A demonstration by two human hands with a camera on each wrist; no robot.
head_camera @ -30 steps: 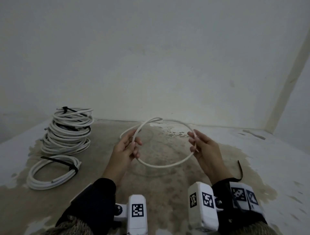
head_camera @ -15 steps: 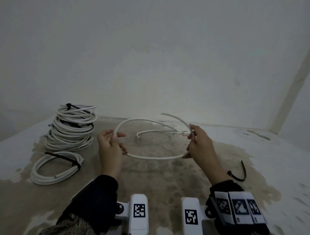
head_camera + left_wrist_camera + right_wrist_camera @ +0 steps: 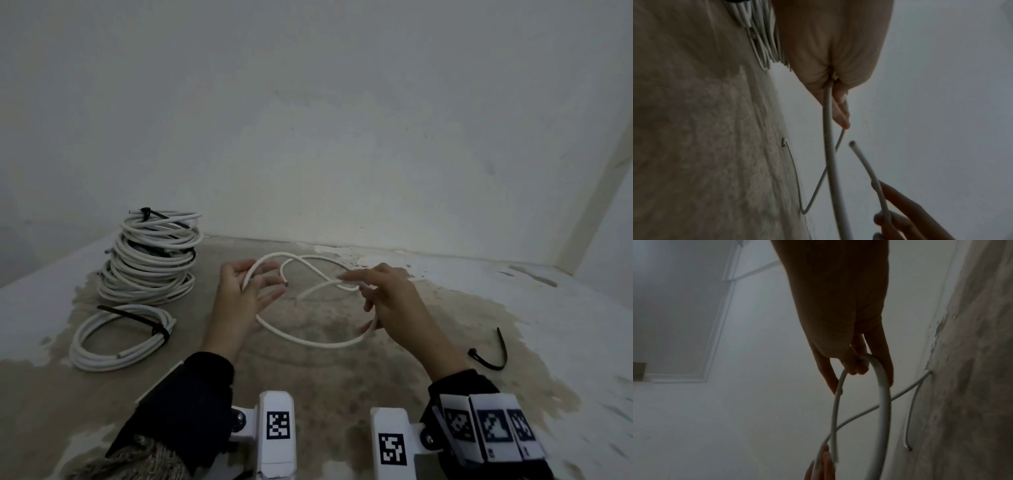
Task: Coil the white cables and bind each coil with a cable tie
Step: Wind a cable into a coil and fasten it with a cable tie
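A loose white cable [image 3: 308,341] hangs between my two hands above the floor, crossing itself into two loops. My left hand [image 3: 255,284] holds it in the crook of the thumb with the fingers spread; the left wrist view shows the cable [image 3: 828,146] coming out of that hand [image 3: 833,84]. My right hand [image 3: 359,287] pinches the cable where the strands cross; in the right wrist view the fingertips [image 3: 855,368] hold the curved cable [image 3: 885,402]. One cut end [image 3: 286,283] points at my left fingers. A black cable tie [image 3: 489,358] lies on the floor to the right.
At the left stands a stack of several bound white coils [image 3: 154,257], and one flat coil [image 3: 120,337] with a black tie lies in front of it. The stained concrete floor [image 3: 325,377] meets white walls close behind and at the right.
My hands have come closer together and the single wide loop has crossed over itself into two loops. My left fingers have spread out. The view has dropped slightly.
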